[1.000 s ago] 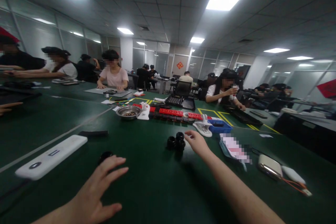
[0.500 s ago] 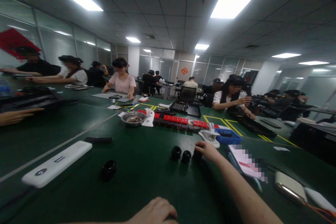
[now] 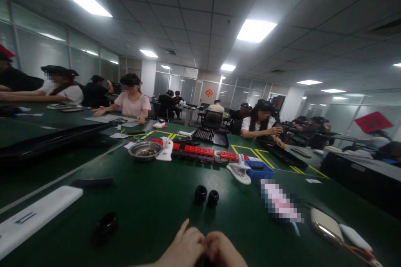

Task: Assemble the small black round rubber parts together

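Clock read from the paired hands, 12 straight ahead. Open green tabletop (image 3: 156,200) between the hands and two black round pieces (image 3: 206,196) at 12; more bare surface at 10 to 11 and at 1. Limits: white power strip (image 3: 40,217) at 9 to 10, beyond a separate black ring (image 3: 107,224); metal bowl (image 3: 145,150) at 11; white clamp (image 3: 239,171) and blue tray (image 3: 259,170) at 1; cream device (image 3: 326,224) at 2 to 3. Red strips (image 3: 199,150) bound the far side at 12.

Dark piece (image 3: 203,260) low between the hands, mostly hidden; shape cannot be told. Left hand (image 3: 184,247) curled over it, one finger raised; right hand (image 3: 223,249) bent in against it, whether gripping cannot tell. The two at 12 glossy, rounded, side by side; the ring glossy, hollow, near the power strip
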Demonstrator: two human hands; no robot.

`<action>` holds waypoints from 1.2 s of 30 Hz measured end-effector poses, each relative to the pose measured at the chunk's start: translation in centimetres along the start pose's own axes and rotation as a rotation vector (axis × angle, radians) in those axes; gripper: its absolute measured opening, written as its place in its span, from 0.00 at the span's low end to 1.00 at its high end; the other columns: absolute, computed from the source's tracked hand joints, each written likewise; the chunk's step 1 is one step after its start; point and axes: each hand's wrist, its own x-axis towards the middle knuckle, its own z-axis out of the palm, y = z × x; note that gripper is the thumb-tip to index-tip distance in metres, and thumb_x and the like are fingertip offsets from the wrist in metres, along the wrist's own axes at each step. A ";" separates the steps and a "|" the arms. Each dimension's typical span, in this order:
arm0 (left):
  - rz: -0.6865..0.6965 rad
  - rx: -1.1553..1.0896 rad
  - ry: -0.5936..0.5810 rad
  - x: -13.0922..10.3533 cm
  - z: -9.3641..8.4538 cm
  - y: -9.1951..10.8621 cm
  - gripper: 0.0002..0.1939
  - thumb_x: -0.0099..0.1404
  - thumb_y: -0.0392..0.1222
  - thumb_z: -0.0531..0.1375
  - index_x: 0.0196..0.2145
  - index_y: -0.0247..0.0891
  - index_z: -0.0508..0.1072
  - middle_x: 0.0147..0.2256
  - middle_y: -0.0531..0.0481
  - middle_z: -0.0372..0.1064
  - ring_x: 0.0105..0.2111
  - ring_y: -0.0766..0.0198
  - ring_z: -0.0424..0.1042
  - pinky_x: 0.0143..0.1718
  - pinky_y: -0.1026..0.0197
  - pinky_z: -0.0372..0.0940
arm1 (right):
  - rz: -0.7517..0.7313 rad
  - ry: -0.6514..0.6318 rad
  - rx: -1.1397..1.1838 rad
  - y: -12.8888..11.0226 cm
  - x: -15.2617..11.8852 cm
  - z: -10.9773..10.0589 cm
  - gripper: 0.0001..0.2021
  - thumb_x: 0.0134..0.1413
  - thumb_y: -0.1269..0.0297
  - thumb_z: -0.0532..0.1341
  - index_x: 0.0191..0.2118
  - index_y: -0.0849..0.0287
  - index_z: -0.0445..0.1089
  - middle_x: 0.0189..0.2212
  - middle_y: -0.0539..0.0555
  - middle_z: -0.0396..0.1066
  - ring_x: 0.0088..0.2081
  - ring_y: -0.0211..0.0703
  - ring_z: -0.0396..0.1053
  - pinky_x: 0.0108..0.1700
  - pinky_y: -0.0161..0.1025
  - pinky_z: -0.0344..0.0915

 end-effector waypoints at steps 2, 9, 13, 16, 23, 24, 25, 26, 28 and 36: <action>-0.014 -0.021 0.035 -0.4 -0.2 -0.3 0.13 0.52 0.50 0.64 0.34 0.42 0.72 0.37 0.50 0.68 0.42 0.54 0.65 0.55 0.37 0.39 | -0.088 -0.020 -0.050 -1.0 0.7 0.3 0.10 0.46 0.58 0.60 0.31 0.56 0.61 0.39 0.56 0.65 0.38 0.45 0.65 0.41 0.39 0.63; -0.013 -0.075 0.080 -0.5 1.0 -2.2 0.08 0.56 0.47 0.62 0.34 0.46 0.74 0.40 0.51 0.69 0.44 0.56 0.64 0.55 0.37 0.35 | -0.045 0.164 -0.305 0.7 1.0 1.1 0.02 0.50 0.64 0.57 0.32 0.54 0.65 0.29 0.51 0.67 0.31 0.44 0.65 0.35 0.37 0.63; -0.008 -0.095 0.035 -0.1 2.0 -3.0 0.09 0.57 0.45 0.62 0.38 0.49 0.73 0.42 0.52 0.68 0.45 0.54 0.63 0.56 0.37 0.34 | -0.073 0.117 -0.276 3.3 1.2 2.2 0.06 0.51 0.65 0.56 0.33 0.48 0.69 0.28 0.50 0.70 0.30 0.46 0.67 0.32 0.39 0.64; -0.003 -0.097 0.000 0.0 1.9 -2.9 0.12 0.55 0.47 0.62 0.40 0.49 0.72 0.43 0.51 0.67 0.45 0.53 0.62 0.55 0.36 0.36 | -0.084 0.096 -0.260 3.9 1.6 2.6 0.06 0.51 0.63 0.57 0.33 0.46 0.70 0.28 0.49 0.71 0.31 0.48 0.68 0.36 0.42 0.65; 0.044 -0.064 -0.080 -0.4 -0.1 -1.6 0.15 0.57 0.51 0.59 0.43 0.48 0.70 0.44 0.49 0.65 0.47 0.52 0.62 0.54 0.34 0.37 | -0.176 0.176 -0.331 2.8 0.5 2.4 0.08 0.53 0.58 0.56 0.36 0.54 0.67 0.32 0.54 0.71 0.34 0.47 0.68 0.36 0.40 0.66; 0.042 -0.069 -0.089 -0.4 -0.3 -1.4 0.17 0.56 0.52 0.60 0.43 0.48 0.70 0.44 0.50 0.65 0.47 0.52 0.62 0.54 0.34 0.38 | -0.187 0.166 -0.335 2.6 0.3 2.4 0.08 0.53 0.58 0.56 0.35 0.54 0.67 0.31 0.53 0.70 0.33 0.46 0.68 0.35 0.38 0.66; 0.039 -0.076 -0.092 -0.4 -0.6 -1.1 0.19 0.54 0.53 0.60 0.43 0.48 0.70 0.45 0.50 0.65 0.47 0.51 0.62 0.54 0.34 0.39 | -0.214 0.152 -0.332 2.4 0.3 2.3 0.09 0.53 0.57 0.56 0.36 0.55 0.66 0.31 0.53 0.71 0.34 0.46 0.68 0.36 0.38 0.67; 0.034 -0.081 -0.098 -0.4 -0.9 -0.9 0.20 0.52 0.54 0.61 0.43 0.48 0.70 0.45 0.50 0.65 0.47 0.51 0.62 0.54 0.35 0.39 | -0.261 0.137 -0.329 2.3 0.2 2.3 0.10 0.54 0.57 0.56 0.39 0.54 0.65 0.34 0.53 0.71 0.37 0.46 0.68 0.39 0.38 0.67; 0.022 -0.076 -0.115 -0.5 -1.4 -0.3 0.23 0.49 0.55 0.63 0.43 0.46 0.70 0.45 0.48 0.65 0.47 0.49 0.61 0.54 0.36 0.41 | -0.378 0.136 -0.349 2.1 0.2 2.3 0.14 0.56 0.57 0.54 0.46 0.54 0.61 0.40 0.54 0.70 0.43 0.48 0.67 0.46 0.42 0.64; -0.017 -0.084 -0.131 -0.5 -2.7 1.1 0.23 0.48 0.50 0.64 0.43 0.43 0.71 0.44 0.46 0.65 0.47 0.48 0.61 0.54 0.35 0.39 | -0.242 0.186 -0.338 0.4 0.3 2.1 0.16 0.50 0.51 0.59 0.40 0.56 0.64 0.33 0.54 0.71 0.34 0.46 0.69 0.38 0.39 0.67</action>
